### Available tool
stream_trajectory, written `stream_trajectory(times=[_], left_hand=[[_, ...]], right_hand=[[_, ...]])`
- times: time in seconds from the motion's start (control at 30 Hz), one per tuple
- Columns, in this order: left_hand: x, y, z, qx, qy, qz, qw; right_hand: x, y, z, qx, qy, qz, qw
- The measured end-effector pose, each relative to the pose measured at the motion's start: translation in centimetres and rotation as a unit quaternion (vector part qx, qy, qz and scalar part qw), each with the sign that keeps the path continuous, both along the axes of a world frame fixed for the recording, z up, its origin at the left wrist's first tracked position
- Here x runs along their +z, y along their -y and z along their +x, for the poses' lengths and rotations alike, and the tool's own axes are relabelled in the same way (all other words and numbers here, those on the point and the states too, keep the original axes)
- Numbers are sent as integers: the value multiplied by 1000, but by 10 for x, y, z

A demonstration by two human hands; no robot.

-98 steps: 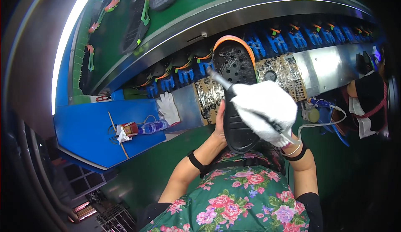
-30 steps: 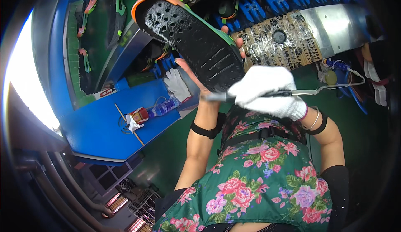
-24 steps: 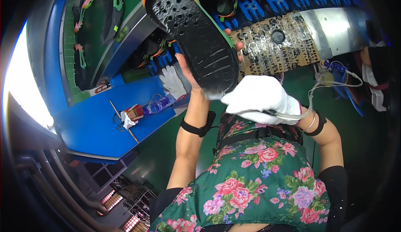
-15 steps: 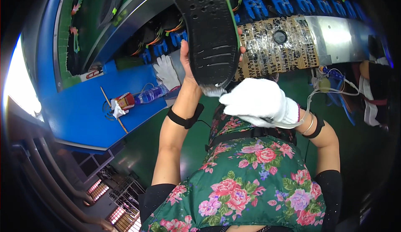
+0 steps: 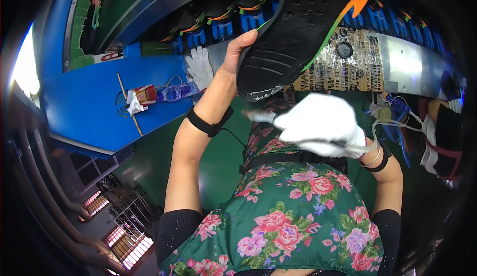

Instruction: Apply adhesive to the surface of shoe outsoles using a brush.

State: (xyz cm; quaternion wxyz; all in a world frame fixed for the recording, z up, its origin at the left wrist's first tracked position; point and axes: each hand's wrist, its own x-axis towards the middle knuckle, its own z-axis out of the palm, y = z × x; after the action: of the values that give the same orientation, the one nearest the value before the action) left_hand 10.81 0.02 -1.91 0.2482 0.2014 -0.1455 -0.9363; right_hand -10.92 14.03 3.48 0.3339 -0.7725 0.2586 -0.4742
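My left hand (image 5: 237, 52), bare, grips a black shoe sole (image 5: 285, 42) by its side, thumb at the edge; most of its fingers are hidden behind it. The sole has small holes, grooves near its lower end, a wet gloss there, and an orange and green edge. In a white knitted glove, my right hand (image 5: 318, 124) is closed round a small brush (image 5: 261, 116), whose tip is blurred by motion. The brush is just below the sole's lower end and apart from it. A clear tube (image 5: 375, 134) runs by the right wrist.
On the blue table (image 5: 79, 97) at left lie a white glove (image 5: 199, 67), a bottle (image 5: 176, 92), a red container (image 5: 145, 95) and a thin stick (image 5: 136, 124). Blue holders (image 5: 222, 30) carrying dark shoe parts line the back, behind a cardboard-covered ledge (image 5: 365, 60).
The sole has tilted, its upper end swinging right. The brush, at the sole's lower end before, is now away from it, lower down. My left forearm has shifted slightly left.
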Motion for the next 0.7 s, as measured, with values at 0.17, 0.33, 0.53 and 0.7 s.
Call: stream_trajectory(times=[0.17, 0.33, 0.53, 0.7], left_hand=[[5, -3, -1, 8, 2, -11, 1000], [1, -27, -9, 56, 28, 33, 997], [-9, -67, 4, 96, -82, 49, 991], [19, -78, 42, 137, -160, -89, 973]], right_hand=[[-5, 6, -1, -5, 33, 75, 997], [1, 20, -4, -158, 61, 181, 969], [26, 72, -18, -254, -78, -66, 962], [16, 45, -9, -97, 205, 188, 956]])
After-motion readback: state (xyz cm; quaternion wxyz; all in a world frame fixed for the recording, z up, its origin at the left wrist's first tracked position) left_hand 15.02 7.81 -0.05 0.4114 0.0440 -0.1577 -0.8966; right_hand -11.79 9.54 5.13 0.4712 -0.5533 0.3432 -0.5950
